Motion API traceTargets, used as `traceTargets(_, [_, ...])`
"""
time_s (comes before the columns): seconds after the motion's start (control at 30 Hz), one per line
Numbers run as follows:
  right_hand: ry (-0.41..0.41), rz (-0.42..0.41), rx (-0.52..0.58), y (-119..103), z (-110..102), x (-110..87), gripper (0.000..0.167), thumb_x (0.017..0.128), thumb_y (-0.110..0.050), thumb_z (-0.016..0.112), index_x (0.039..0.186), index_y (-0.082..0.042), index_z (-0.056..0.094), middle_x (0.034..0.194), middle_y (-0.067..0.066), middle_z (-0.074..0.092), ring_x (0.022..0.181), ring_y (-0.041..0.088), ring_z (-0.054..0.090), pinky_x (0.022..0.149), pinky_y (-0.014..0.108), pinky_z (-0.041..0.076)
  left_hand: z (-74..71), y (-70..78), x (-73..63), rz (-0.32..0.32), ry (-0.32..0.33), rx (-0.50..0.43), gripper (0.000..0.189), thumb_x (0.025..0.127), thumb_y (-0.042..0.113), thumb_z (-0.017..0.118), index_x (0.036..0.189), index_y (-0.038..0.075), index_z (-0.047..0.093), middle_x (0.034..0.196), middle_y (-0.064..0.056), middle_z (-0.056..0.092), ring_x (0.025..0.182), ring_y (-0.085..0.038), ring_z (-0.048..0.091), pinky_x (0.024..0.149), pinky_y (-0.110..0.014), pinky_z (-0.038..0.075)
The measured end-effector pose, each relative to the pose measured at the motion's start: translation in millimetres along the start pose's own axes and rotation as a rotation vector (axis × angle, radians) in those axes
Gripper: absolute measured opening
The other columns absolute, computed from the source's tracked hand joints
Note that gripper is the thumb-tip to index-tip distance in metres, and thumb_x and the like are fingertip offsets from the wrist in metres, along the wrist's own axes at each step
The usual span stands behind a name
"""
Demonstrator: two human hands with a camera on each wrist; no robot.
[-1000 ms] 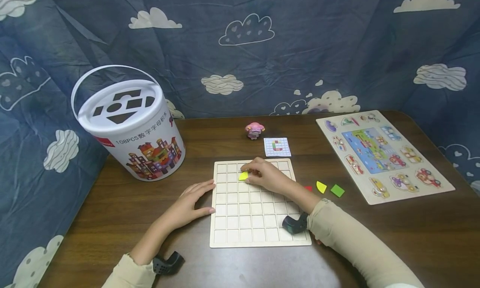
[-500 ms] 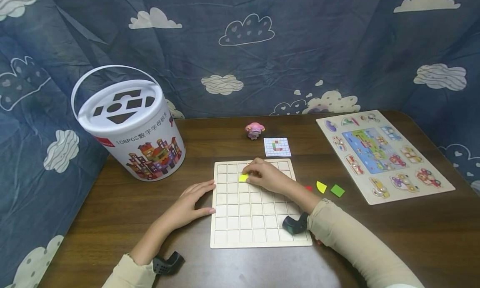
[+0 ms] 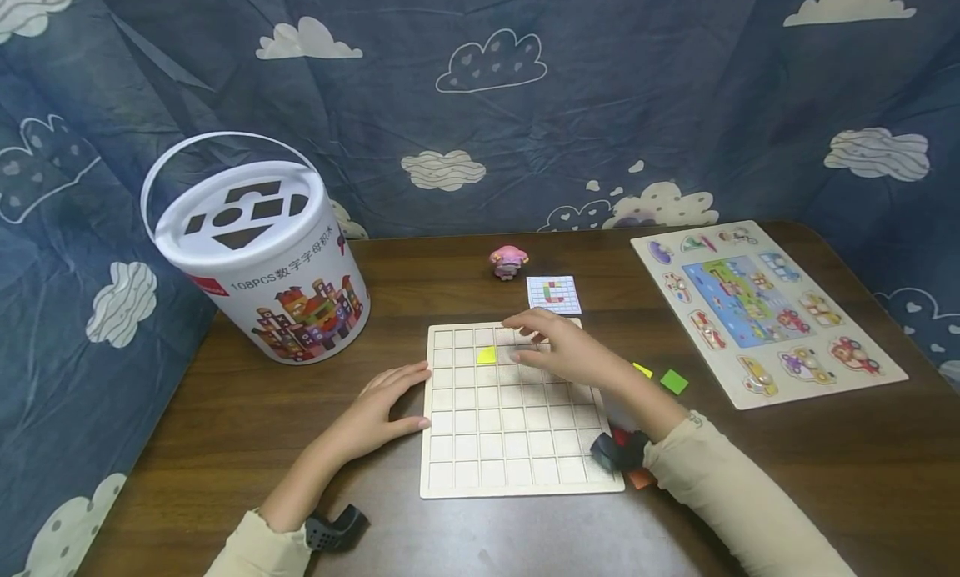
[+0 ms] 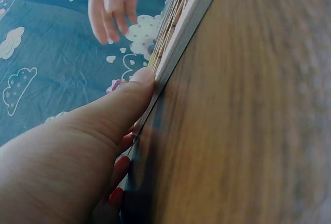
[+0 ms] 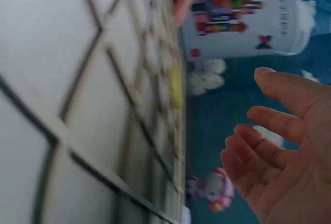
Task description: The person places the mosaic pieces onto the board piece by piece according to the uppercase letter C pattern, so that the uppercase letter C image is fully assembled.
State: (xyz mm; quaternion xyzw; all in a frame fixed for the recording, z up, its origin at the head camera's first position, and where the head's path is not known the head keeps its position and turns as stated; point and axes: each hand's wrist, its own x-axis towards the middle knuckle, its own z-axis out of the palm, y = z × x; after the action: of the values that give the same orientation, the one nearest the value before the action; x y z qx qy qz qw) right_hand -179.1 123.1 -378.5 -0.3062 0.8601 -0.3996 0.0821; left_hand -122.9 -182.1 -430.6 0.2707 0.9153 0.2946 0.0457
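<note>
A pale wooden grid board point(image 3: 489, 445) lies on the table in the head view. One yellow tile point(image 3: 486, 355) sits in a cell of its second row from the far edge. My left hand point(image 3: 375, 410) rests against the board's left edge, fingers extended and thumb touching the rim; the left wrist view shows the thumb point(image 4: 126, 97) at that edge. Just right of the yellow tile, my right hand point(image 3: 566, 349) hovers over the board with nothing in it. In the right wrist view its fingers point(image 5: 258, 151) are spread and loosely bent.
Right of the board lie a green tile point(image 3: 674, 382), a partly hidden yellow piece point(image 3: 642, 369), and red point(image 3: 621, 436) and orange pieces point(image 3: 641, 478) by my wrist. Behind are a pattern card point(image 3: 553, 295) and pink figurine point(image 3: 509, 262). A bucket point(image 3: 277, 268) and picture puzzle point(image 3: 772, 310) flank them.
My right hand has let go of the yellow tile and moved right and up from it. The tile stays in its cell. My left hand has not moved.
</note>
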Motion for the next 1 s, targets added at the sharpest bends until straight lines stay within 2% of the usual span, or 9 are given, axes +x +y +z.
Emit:
traceTargets(0.2, [0.102,-0.021,-0.096,-1,-26,-32.0,0.047,0.081,-0.017,0.068,0.125,-0.011,0.052,0.122,0.008,0.050,0.102,0.029,0.053,0.083,0.045,0.044,-0.7,-0.3,0.3,0.012,0.004,0.005,0.065,0.081,0.042,0.063,0.135,0.012,0.042,0.141,-0.003,0.034,0.129,-0.024,0.028,0.104,-0.045,0.017])
traceTargets(0.37, [0.123,0.047,-0.130,9,-36,-61.2,0.049,0.079,-0.015,0.070,0.124,-0.008,0.052,0.121,0.008,0.050,0.108,0.029,0.050,0.087,0.045,0.043,-0.3,-1.2,0.3,0.007,0.000,0.002,0.065,0.081,0.044,0.062,0.135,0.013,0.042,0.141,-0.001,0.033,0.129,-0.023,0.027,0.105,-0.045,0.017])
traceTargets(0.5, [0.098,0.117,-0.149,18,-37,-84.9,0.050,0.078,-0.017,0.070,0.124,-0.006,0.052,0.122,0.008,0.050,0.111,0.028,0.048,0.089,0.047,0.041,0.6,-2.2,0.8,0.012,0.001,0.008,0.066,0.081,0.044,0.062,0.135,0.013,0.042,0.141,-0.001,0.033,0.129,-0.023,0.027,0.104,-0.045,0.018])
traceTargets(0.7, [0.077,0.100,-0.187,28,-34,-116.7,0.050,0.078,-0.030,0.070,0.121,-0.009,0.054,0.118,0.005,0.053,0.111,0.028,0.048,0.086,0.048,0.041,1.1,-2.6,1.4,0.013,-0.007,0.006,0.066,0.081,0.044,0.062,0.135,0.013,0.041,0.141,-0.002,0.033,0.129,-0.021,0.027,0.105,-0.044,0.016])
traceTargets(0.83, [0.058,0.115,-0.168,31,-31,-133.1,0.050,0.076,-0.032,0.071,0.119,-0.012,0.056,0.116,0.000,0.055,0.107,0.024,0.052,0.085,0.043,0.043,0.8,-2.4,1.1,0.010,-0.010,0.006,0.066,0.081,0.044,0.061,0.135,0.012,0.041,0.142,-0.002,0.033,0.129,-0.020,0.026,0.105,-0.044,0.015])
traceTargets(1.0, [-0.007,0.143,-0.131,37,-33,-146.9,0.050,0.076,-0.034,0.070,0.118,-0.011,0.056,0.111,-0.001,0.057,0.094,0.013,0.054,0.078,0.031,0.047,0.7,-2.9,0.6,0.009,-0.007,0.010,0.067,0.081,0.045,0.061,0.136,0.012,0.041,0.142,-0.002,0.033,0.129,-0.020,0.026,0.105,-0.043,0.015])
